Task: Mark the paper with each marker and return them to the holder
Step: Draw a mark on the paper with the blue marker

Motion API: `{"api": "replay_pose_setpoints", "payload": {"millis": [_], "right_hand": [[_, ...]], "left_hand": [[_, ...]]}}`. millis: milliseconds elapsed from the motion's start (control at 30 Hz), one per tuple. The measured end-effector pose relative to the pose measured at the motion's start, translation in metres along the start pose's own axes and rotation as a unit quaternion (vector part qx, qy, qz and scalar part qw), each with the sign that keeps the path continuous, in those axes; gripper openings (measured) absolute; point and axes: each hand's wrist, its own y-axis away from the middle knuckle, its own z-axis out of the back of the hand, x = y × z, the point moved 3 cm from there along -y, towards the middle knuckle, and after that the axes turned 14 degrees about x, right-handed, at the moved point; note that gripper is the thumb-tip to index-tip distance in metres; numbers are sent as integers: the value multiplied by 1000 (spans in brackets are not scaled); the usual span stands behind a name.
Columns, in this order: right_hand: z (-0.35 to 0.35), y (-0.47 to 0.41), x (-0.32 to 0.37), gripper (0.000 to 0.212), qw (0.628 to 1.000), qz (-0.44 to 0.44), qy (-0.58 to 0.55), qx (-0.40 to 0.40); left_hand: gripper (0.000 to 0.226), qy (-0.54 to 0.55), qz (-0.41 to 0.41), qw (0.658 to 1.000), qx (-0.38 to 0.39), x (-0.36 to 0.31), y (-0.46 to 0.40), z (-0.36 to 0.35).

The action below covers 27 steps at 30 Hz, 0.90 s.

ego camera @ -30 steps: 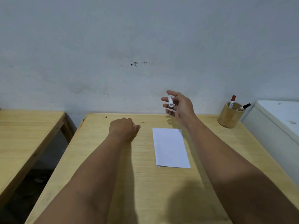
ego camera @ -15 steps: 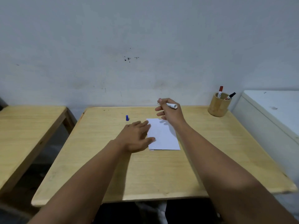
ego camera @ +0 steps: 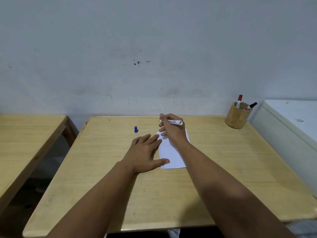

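A white sheet of paper (ego camera: 171,155) lies on the wooden table (ego camera: 103,169). My left hand (ego camera: 145,152) rests flat with fingers spread, its fingertips and thumb on the paper's left edge. My right hand (ego camera: 171,131) is above the paper's far end, gripping an uncapped white marker (ego camera: 175,121) held nearly level. The marker's blue cap (ego camera: 136,129) stands on the table to the left. A round wooden holder (ego camera: 235,119) at the far right corner holds a red-capped marker (ego camera: 239,101) and a black-capped marker (ego camera: 251,105).
A second wooden table (ego camera: 25,138) stands to the left across a gap. A white cabinet (ego camera: 291,124) adjoins the table's right side. A pale wall (ego camera: 154,57) rises right behind the table.
My left hand set the blue cap down, opened from a fist and moved right onto the paper. My right hand came down with the marker over the paper's far end.
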Motion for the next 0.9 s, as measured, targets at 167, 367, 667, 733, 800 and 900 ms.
{"api": "replay_pose_setpoints", "payload": {"millis": [167,367,667,733,800,900], "right_hand": [[4,-10,-28,27,1000,-13,-15,-2],[4,-16,-37,38,999,-21,16,-29],[3,-13,-39,34,998,-27,48,-25],[3,-12,-38,35,998,-27,57,-22],[2,-11,-38,35,997,-27,67,-16],[2,-12,-38,33,997,-25,76,-14]], "left_hand": [[104,6,11,1000,12,-1,3,-2],[118,13,47,998,29,1,4,-2],[131,8,43,997,59,0,6,0],[133,9,42,997,60,0,7,0],[133,9,41,997,60,0,7,1],[133,6,41,997,60,-1,7,1]]}}
